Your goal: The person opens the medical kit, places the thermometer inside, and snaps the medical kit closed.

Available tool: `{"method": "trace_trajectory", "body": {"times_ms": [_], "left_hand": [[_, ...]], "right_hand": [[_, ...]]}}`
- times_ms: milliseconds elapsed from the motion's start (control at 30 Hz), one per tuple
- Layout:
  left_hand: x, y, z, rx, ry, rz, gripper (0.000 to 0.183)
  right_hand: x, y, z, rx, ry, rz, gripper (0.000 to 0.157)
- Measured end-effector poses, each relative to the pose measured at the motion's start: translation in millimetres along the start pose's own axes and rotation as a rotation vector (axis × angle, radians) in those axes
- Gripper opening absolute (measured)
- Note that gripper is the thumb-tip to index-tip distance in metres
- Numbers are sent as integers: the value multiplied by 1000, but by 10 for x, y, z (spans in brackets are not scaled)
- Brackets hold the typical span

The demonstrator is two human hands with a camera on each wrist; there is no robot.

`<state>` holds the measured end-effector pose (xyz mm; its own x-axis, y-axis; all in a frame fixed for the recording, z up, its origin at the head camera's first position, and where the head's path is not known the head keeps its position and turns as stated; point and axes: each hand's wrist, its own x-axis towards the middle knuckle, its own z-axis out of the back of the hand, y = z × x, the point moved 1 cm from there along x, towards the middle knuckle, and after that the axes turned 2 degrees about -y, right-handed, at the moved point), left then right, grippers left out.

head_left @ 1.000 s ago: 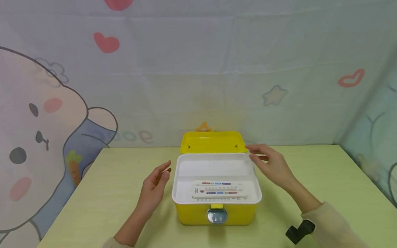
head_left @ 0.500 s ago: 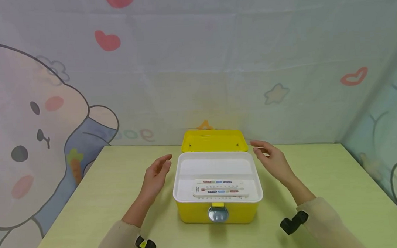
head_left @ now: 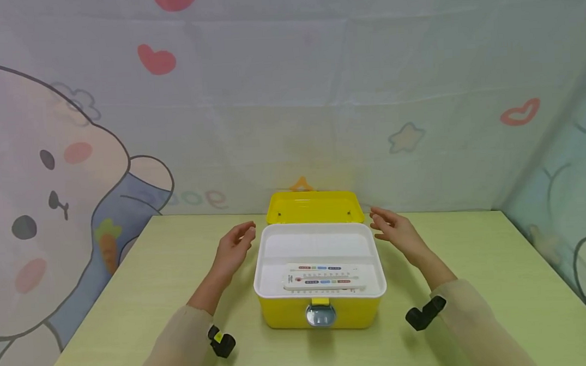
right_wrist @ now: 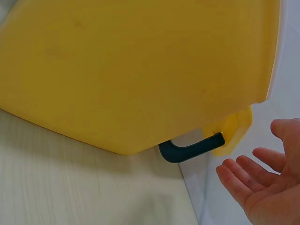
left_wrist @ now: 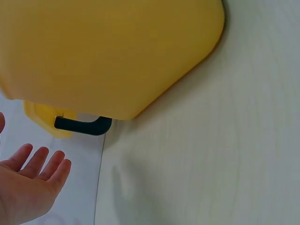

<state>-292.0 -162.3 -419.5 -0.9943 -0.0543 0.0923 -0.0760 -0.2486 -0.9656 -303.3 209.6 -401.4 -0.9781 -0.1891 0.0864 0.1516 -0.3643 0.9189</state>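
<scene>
A yellow storage box (head_left: 344, 315) stands mid-table with its yellow lid (head_left: 316, 207) folded back behind it. Its white inner tray (head_left: 315, 240) holds white thermometers (head_left: 325, 280), stacked near the front with coloured marks. A grey clasp (head_left: 320, 315) hangs at the front. My left hand (head_left: 234, 253) hovers by the box's left side, fingers relaxed, holding nothing. At the rear right corner my right hand (head_left: 397, 234) is held apart from the box, fingers loosely bent and holding nothing. Both wrist views show the lid's dark handle (right_wrist: 191, 149) low behind the box, close to the fingers.
The pale wooden table (head_left: 474, 284) extends on both sides of the box. A cloth backdrop (head_left: 289, 96) with cartoon prints hangs right behind the table's far edge, close to the lid. Black wrist cameras (head_left: 223, 343) sit on both sleeves.
My left hand has moved forward along the box's left side. My right hand has drawn slightly away from the lid's right corner. The box and thermometers have stayed in place.
</scene>
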Motion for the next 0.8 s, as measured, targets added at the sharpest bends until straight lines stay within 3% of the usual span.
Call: {"method": "trace_trajectory", "body": {"times_ms": [333,567,800], "left_hand": [[189,16,-8,32,-13,56,47],[309,-10,9,31,35,90,51],[379,-43,15,29,92,110,52]], "right_hand": [[87,-32,4,19,52,-44,60],[167,-19,-6,20,67,-118,64],[217,17,-21,-1,88,-136,62]]}}
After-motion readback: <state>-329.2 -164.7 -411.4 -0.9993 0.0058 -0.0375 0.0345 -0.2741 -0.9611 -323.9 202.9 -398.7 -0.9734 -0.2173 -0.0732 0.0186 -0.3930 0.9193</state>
